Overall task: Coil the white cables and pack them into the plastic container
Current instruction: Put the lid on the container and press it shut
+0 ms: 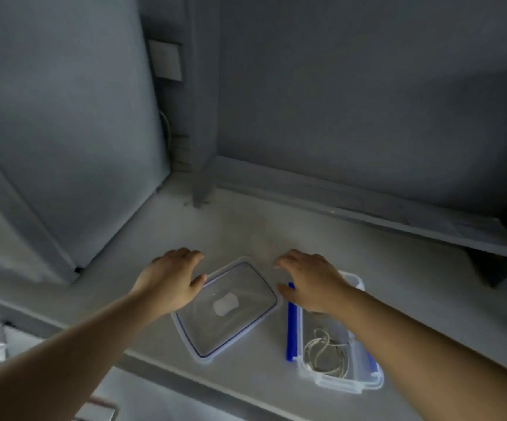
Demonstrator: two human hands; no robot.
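A clear plastic container (367, 381) with blue side clips stands on the pale surface at the right. A coiled white cable (325, 354) lies inside it. Its clear lid (246, 284), edged with a thin blue seal and with a white valve in the middle, lies flat to the left of the container. My left hand (173, 281) hovers at the lid's far-left corner, fingers spread, thumb at the rim. My right hand (310, 281) is spread between the lid's right corner and the container's far end. Neither hand holds anything.
A grey wall and a vertical grey post (200, 147) rise behind the surface. A low grey ledge (398, 214) runs along the back right. A white panel (48, 132) stands at the left. The surface's front edge (215, 387) runs below the lid.
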